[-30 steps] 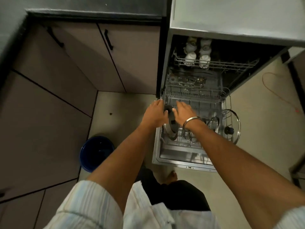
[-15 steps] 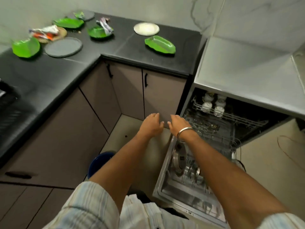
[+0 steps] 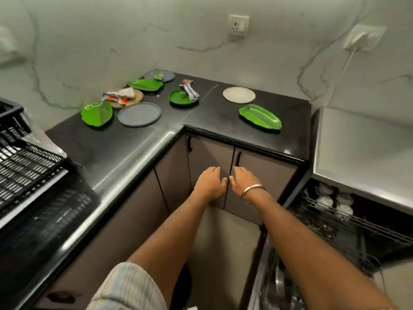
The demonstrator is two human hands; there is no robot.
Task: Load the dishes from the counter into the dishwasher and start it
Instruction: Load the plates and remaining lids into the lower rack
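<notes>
Reaching: both arms stretch forward over the floor between the open dishwasher (image 3: 348,222) and the corner desk (image 3: 138,148), so I judge this the stretch between one dish loaded and the next fetched.
Left hand (image 3: 210,184): palm down, fingers (image 3: 213,170) loosely extended, holding nothing.
Right hand (image 3: 242,181): same pose just beside it, empty, a metal bangle (image 3: 252,190) on the wrist.
Dishwasher: door down at lower right, upper rack out with white cups (image 3: 333,199) on it.
Dishes still on the desk: a long green leaf-shaped tray (image 3: 260,117) nearest the dishwasher, a pale round plate (image 3: 239,95) behind it, a grey plate (image 3: 139,114), a green leaf plate (image 3: 96,113), a round green plate (image 3: 182,97), more at the back corner.
Next move: probably a lift of the leaf-shaped tray, closest to the right hand.
Caution: wrappers (image 3: 118,96) lie on some plates and would need clearing first.
Hard to make out: the lower rack is blurred and cut off by the right arm; the black crate (image 3: 24,162) at left is cropped; the dishwasher controls are not visible.
</notes>
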